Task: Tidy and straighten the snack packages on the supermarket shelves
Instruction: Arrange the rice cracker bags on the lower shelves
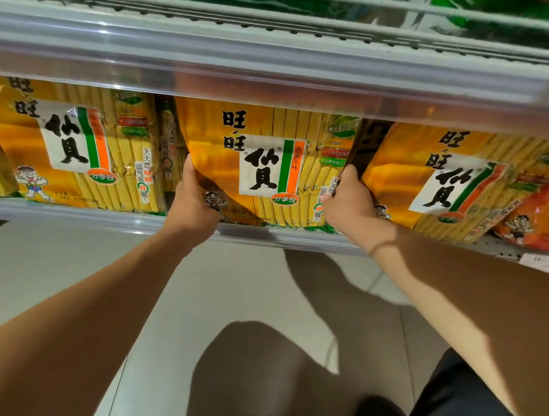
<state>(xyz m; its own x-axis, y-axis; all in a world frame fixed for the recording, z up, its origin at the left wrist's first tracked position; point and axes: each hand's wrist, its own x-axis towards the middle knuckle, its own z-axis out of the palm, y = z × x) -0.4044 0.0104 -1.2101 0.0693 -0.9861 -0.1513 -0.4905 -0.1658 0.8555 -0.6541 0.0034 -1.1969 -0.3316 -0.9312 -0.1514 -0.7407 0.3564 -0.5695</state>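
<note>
The middle snack package (258, 164) stands upright at the front of the shelf (110, 212), between a like package on the left (75, 144) and a tilted package on the right (448, 175). The left hand (192, 202) grasps its left edge, thumb on the front and fingers tucked out of sight behind. The right hand (348, 201) grips its right edge in the dark gap beside the tilted package, fingers curled round the side.

The package looks like a large, glossy film bag of individually wrapped rice crackers, so it is probably light for its size, slippery on the face and crinkly, with brittle contents that would crack under a squeeze. Holding both side edges low, as here, seems the sound choice: it steers the bag square without crushing the middle. The tilted package leans toward the right and likely needs righting next
</note>
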